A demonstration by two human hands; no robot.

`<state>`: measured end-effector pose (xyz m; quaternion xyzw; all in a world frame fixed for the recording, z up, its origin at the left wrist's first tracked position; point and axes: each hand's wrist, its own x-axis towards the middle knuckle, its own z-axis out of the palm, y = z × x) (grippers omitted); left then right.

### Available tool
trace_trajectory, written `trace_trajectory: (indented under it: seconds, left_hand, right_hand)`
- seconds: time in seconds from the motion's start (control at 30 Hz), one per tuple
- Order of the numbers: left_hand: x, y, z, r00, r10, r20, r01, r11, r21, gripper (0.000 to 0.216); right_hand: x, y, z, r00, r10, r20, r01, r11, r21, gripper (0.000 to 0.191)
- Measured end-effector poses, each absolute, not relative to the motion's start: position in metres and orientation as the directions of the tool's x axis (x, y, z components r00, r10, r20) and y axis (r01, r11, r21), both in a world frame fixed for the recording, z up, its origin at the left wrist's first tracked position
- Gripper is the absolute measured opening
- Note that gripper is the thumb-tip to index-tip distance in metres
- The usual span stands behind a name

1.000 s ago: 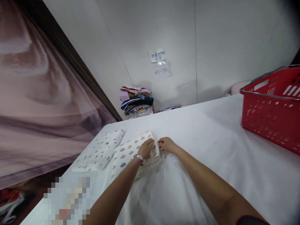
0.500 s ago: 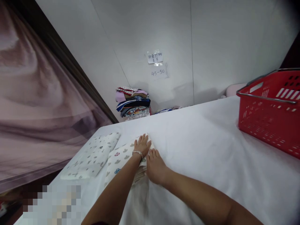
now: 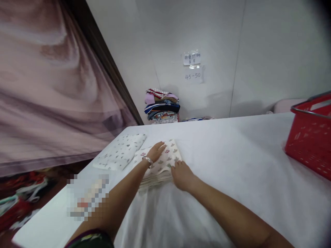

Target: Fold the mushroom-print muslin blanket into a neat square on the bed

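A folded cream cloth with small printed shapes (image 3: 169, 155) lies on the white-covered table (image 3: 232, 155). My left hand (image 3: 156, 151), with a bracelet at the wrist, rests flat and open on top of the cloth. My right hand (image 3: 181, 174) presses with fingers spread against the cloth's near right edge. A second folded white printed cloth (image 3: 121, 155) lies just left of it, untouched.
A red plastic basket (image 3: 310, 137) stands at the right edge of the table. A stack of folded colourful clothes (image 3: 161, 108) sits against the wall behind the table. A pinkish curtain (image 3: 51, 86) hangs at the left. A paper label is stuck on the wall (image 3: 191, 58).
My right hand slid from the cloth's far corner to its near right edge. My left hand stayed flat on top. The view shifted, so the basket sits further right.
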<state>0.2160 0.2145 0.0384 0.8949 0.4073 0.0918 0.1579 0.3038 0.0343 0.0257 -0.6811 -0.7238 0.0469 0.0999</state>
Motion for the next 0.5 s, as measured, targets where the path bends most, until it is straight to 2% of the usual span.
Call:
trace_trajectory:
  seconds: [0.07, 0.17, 0.3, 0.4, 0.5]
  left_hand:
    - [0.177, 0.212, 0.041, 0.616, 0.784, 0.071, 0.709, -0.592, 0.382, 0.047]
    - [0.116, 0.202, 0.032, 0.518, 0.849, 0.107, 0.763, -0.515, 0.391, 0.046]
    - [0.061, 0.182, 0.016, 0.306, 0.946, 0.103, 0.841, -0.319, 0.437, 0.050]
    - [0.051, 0.168, 0.010, 0.143, 0.990, 0.001, 0.811, -0.118, 0.573, 0.053]
    - [0.056, 0.158, 0.009, 0.103, 0.988, -0.119, 0.703, 0.013, 0.711, 0.051]
  right_hand:
    - [0.317, 0.035, 0.034, -0.079, 0.997, 0.011, 0.966, 0.079, -0.247, 0.028]
    - [0.337, 0.038, 0.039, -0.077, 0.995, -0.058, 0.937, 0.052, -0.344, 0.031]
    - [0.351, 0.042, 0.030, 0.023, 0.999, 0.023, 0.862, -0.008, -0.506, 0.034]
    - [0.348, 0.044, 0.015, 0.161, 0.979, 0.126, 0.826, -0.064, -0.560, 0.025]
    - [0.345, 0.044, 0.002, 0.335, 0.930, 0.153, 0.788, -0.188, -0.586, 0.015]
